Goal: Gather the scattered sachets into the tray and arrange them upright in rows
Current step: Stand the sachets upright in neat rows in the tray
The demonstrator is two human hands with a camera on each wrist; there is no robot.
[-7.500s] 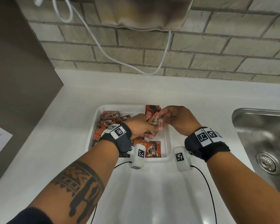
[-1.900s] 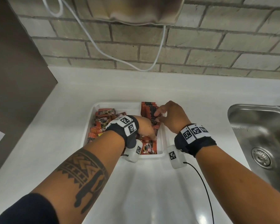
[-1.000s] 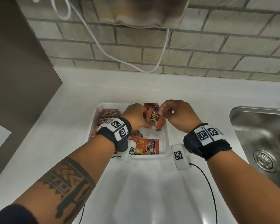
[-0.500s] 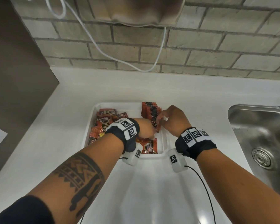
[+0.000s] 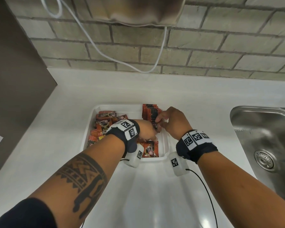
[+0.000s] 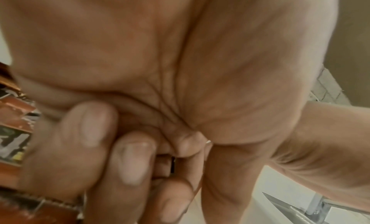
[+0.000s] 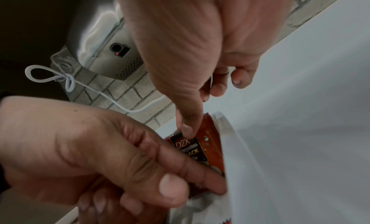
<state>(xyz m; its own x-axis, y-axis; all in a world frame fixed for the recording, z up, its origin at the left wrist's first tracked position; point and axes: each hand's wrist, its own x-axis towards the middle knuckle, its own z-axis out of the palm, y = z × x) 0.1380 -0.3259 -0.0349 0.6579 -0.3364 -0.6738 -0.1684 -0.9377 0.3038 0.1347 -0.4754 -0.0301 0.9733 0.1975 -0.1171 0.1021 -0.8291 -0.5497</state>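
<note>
Tray on the counter, sink at the right edge.
In the tray (image 5: pixel 165 146), upright sachets (image 5: pixel 150 111) stand in a row at its back right corner; loose sachets (image 5: pixel 104 127) lie along its left side; the sink (image 5: pixel 262 137) sits well apart.

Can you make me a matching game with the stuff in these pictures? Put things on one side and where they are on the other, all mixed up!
Things:
1. upright row of sachets
2. flat loose sachets
3. sink
4. white cord

Places:
A. hanging along the brick wall
B. right of the tray, set into the counter
C. far right corner of the tray
D. left side of the tray

Pairs: 1-C, 2-D, 3-B, 4-A
</note>
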